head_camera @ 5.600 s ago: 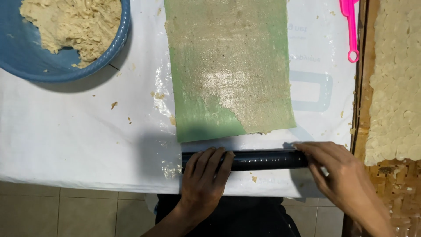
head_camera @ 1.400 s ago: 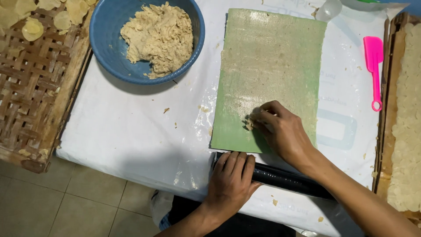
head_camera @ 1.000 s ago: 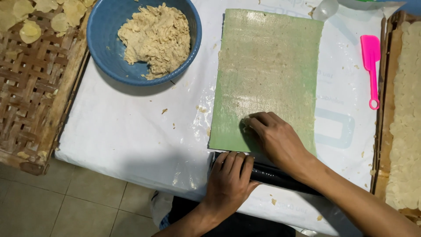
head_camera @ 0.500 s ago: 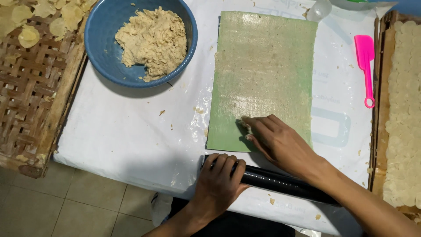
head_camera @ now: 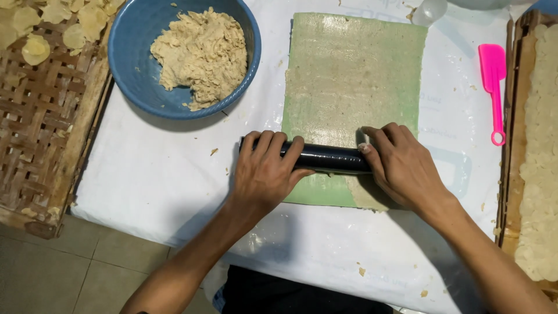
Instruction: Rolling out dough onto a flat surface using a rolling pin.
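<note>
A black rolling pin (head_camera: 328, 158) lies across the near part of a green mat (head_camera: 354, 75) that carries a thin spread of pale dough. My left hand (head_camera: 264, 171) presses down on the pin's left end, fingers curled over it. My right hand (head_camera: 401, 166) covers the pin's right end in the same way. Both hands rest on top of the roller with the mat's near edge showing below them.
A blue bowl (head_camera: 136, 75) of crumbly beige dough stands at the far left of the white-covered table (head_camera: 163, 180). A woven bamboo tray (head_camera: 40, 128) with round pale discs lies to the left. A pink spatula (head_camera: 494, 87) and a wooden tray (head_camera: 511, 174) of flattened discs lie at the right.
My right hand left the dough on the mat and came onto the pin. The rolling pin moved from the table's near edge up onto the green mat, with both hands on it.
</note>
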